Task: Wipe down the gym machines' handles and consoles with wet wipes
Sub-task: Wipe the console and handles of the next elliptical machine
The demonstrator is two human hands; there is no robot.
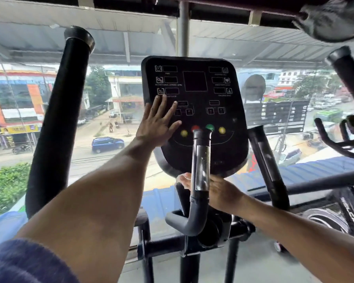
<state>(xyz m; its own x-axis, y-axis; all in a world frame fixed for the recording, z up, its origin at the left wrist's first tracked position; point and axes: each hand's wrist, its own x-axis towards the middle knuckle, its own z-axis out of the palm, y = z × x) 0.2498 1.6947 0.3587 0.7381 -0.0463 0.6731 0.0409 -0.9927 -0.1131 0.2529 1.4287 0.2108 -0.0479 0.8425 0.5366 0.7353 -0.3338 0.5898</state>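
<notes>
Console (200, 111) labels: "ROTATIONAL SPEED", rest too blurry. L hand (157, 124) grip spread flat, pressing console's left side. R hand (217, 193) behind centre handle (200, 170), grip state can't tell.

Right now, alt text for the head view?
Left hand lies flat, fingers spread, on the black console; right hand reaches behind the centre handle below it. No wipe shows. Street beyond the window.
</notes>
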